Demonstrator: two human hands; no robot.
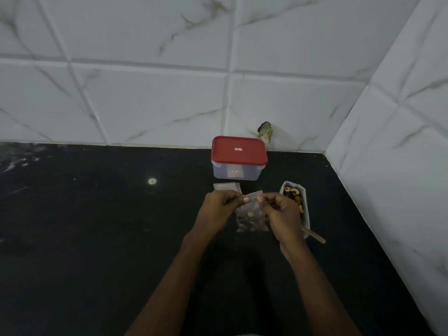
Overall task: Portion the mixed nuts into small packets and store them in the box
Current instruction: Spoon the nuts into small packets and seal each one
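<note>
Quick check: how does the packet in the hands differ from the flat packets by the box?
The held packet has nuts in it; the flat packets look empty. The held packet hangs upright, pinched at its top by the left hand and right hand; the flat packets lie untouched on the counter. Both are small clear plastic.

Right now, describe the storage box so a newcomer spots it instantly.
On the black counter, look to the tiled back wall near the right corner. The box stands there, beyond the held packet. Only it has a red lid; the nearby white nut tray is open.
</note>
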